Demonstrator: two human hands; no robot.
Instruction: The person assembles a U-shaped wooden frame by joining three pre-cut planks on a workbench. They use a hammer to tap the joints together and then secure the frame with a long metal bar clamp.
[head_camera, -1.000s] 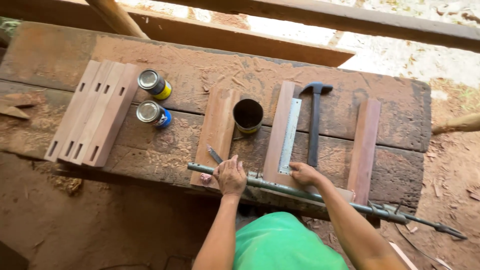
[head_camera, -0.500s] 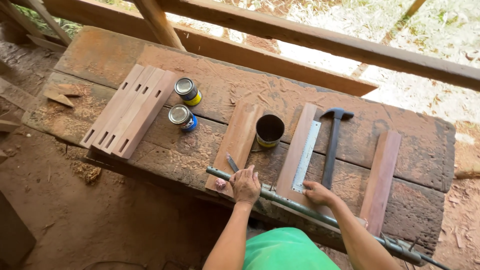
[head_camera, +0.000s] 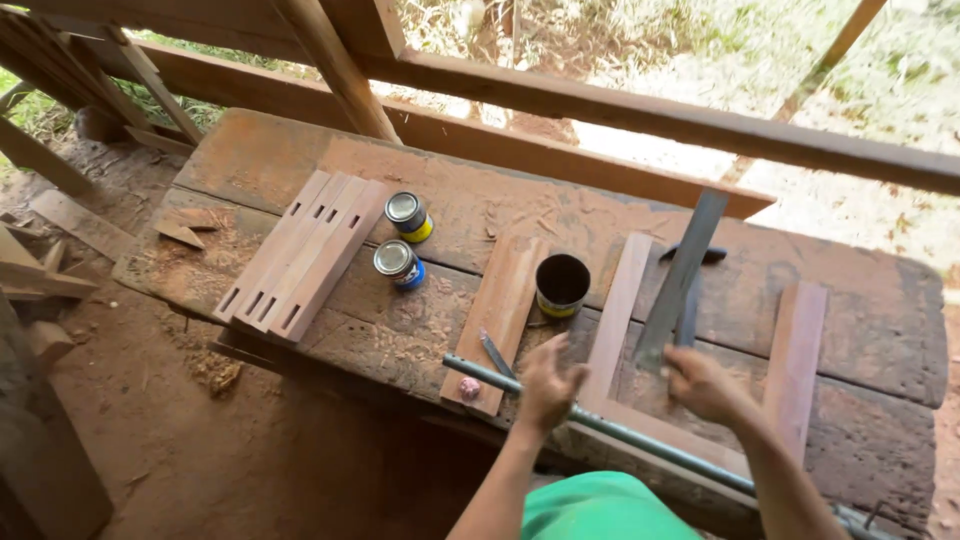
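Note:
My right hand (head_camera: 703, 385) grips the near end of a flat metal ruler (head_camera: 682, 274) and holds it tilted up off the workbench, over a reddish wooden frame (head_camera: 620, 310). Partly hidden behind the ruler lies a hammer (head_camera: 690, 262). My left hand (head_camera: 548, 382) hovers with fingers spread just above a long metal pipe clamp (head_camera: 600, 425) that runs along the bench's near edge. A short wooden board (head_camera: 505, 305) with a pencil-like tool (head_camera: 496, 353) and a small pink object (head_camera: 469, 387) lies left of that hand.
An open dark can (head_camera: 562, 283) stands between the board and the frame. Two closed tins (head_camera: 402, 238) sit farther left, beside a stack of slotted wooden rails (head_camera: 300, 255). Wooden beams cross behind the sawdust-covered workbench (head_camera: 300, 175). Scrap wood lies on the dirt floor at left.
My right hand has picked the ruler up off the frame and raised it. My left hand has lifted from the clamp and spread open. The camera has swung left.

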